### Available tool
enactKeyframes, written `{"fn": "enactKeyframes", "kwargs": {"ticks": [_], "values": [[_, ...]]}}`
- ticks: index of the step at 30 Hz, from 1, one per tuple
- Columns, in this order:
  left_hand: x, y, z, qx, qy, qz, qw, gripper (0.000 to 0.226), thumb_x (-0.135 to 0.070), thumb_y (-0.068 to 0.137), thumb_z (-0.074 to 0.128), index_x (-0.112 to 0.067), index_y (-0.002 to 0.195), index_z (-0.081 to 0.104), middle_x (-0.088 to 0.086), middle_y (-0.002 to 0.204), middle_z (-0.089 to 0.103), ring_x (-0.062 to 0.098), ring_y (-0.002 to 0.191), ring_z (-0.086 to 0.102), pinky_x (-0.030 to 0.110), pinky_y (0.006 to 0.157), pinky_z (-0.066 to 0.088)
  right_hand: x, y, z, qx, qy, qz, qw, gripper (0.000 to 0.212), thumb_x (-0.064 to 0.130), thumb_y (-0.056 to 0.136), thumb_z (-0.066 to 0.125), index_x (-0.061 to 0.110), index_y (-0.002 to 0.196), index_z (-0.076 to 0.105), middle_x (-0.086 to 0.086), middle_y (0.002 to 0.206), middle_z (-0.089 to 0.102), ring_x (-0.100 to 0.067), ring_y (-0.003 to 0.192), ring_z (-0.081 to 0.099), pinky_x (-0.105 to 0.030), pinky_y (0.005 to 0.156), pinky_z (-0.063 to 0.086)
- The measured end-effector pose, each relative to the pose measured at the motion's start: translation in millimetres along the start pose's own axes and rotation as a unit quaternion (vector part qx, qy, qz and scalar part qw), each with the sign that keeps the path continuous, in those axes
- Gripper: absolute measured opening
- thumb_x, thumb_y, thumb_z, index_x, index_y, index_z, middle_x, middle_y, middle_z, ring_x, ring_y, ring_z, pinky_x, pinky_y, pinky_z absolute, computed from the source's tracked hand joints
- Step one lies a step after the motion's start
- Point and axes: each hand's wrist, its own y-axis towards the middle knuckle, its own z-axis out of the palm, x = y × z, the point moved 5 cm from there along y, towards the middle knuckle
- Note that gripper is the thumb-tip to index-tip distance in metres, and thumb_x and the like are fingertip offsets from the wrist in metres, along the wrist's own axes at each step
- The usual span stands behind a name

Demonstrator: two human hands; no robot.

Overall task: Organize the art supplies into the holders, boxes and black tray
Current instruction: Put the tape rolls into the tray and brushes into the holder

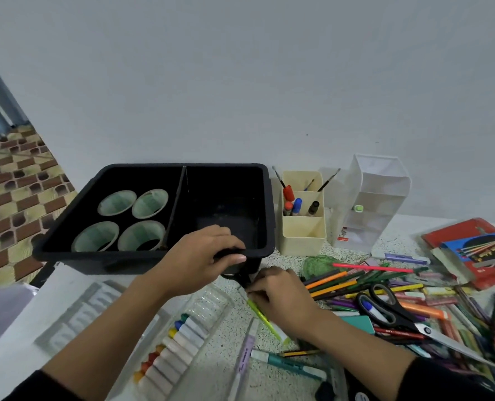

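Note:
The black tray stands at the table's back left, split by a divider, with several green-lined tape rolls in its left half. My left hand grips a small black object at the tray's front right edge; what the object is cannot be made out. Just below it, my right hand pinches the top of a yellow-green pen that slants down over the table. A cream holder with markers and brushes stands right of the tray, and a clear box beside that.
A heap of coloured pencils and pens covers the right side, with black scissors on top and red pencil boxes beyond. Clear trays of oil pastels lie at the front left. The table's left edge drops to a tiled floor.

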Motion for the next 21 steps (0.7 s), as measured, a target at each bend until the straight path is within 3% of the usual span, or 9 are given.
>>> {"fn": "enactKeyframes", "kwargs": {"ticks": [6,13,15,18,21], "values": [[0.0,0.7,4.3,0.012,-0.007,0.002,1.0,0.038,-0.054,0.096,0.048,-0.027,0.111,0.07,-0.018,0.091,0.053,0.002,0.088,0.055,0.031,0.073,0.05,18.1,1.5,-4.0,0.031,-0.047,-0.003,0.998,0.015,0.019,0.091,0.054,0.023,0.077,0.053,0.0,0.096,0.051,-0.029,0.096,0.05,-0.04,0.08,0.035],[-0.8,2.0,1.3,0.015,-0.011,0.007,1.0,0.027,-0.043,0.097,0.061,-0.025,0.114,0.072,-0.016,0.092,0.057,0.002,0.085,0.057,0.029,0.07,0.051,21.3,-10.8,-7.0,0.037,-0.077,-0.037,0.996,0.016,0.014,0.089,0.054,0.02,0.087,0.068,-0.001,0.089,0.059,-0.028,0.092,0.054,-0.036,0.075,0.022],[1.3,3.5,2.8,0.023,-0.023,0.003,0.999,0.026,-0.044,0.096,0.061,-0.027,0.112,0.073,-0.016,0.092,0.058,0.004,0.085,0.059,0.029,0.071,0.051,19.7,-13.0,-11.8,0.014,-0.073,-0.048,0.996,0.014,0.017,0.091,0.053,0.021,0.094,0.066,-0.002,0.093,0.061,-0.03,0.094,0.056,-0.038,0.075,0.03],[3.2,5.3,10.0,0.046,-0.033,-0.003,0.998,0.025,-0.046,0.096,0.062,-0.029,0.11,0.073,-0.016,0.09,0.058,0.006,0.084,0.06,0.031,0.072,0.052,16.9,-17.6,-24.1,0.001,-0.063,-0.058,0.996,0.028,0.013,0.091,0.049,0.019,0.115,0.063,-0.007,0.102,0.064,-0.031,0.093,0.059,-0.041,0.078,0.044],[5.0,8.1,12.8,0.059,-0.043,-0.005,0.997,0.024,-0.05,0.092,0.065,-0.032,0.105,0.074,-0.017,0.088,0.06,0.005,0.083,0.062,0.03,0.072,0.053,13.6,-25.3,-39.8,-0.002,-0.048,-0.074,0.996,0.029,0.007,0.093,0.05,0.012,0.121,0.056,-0.009,0.107,0.057,-0.03,0.094,0.056,-0.033,0.07,0.039]]}}
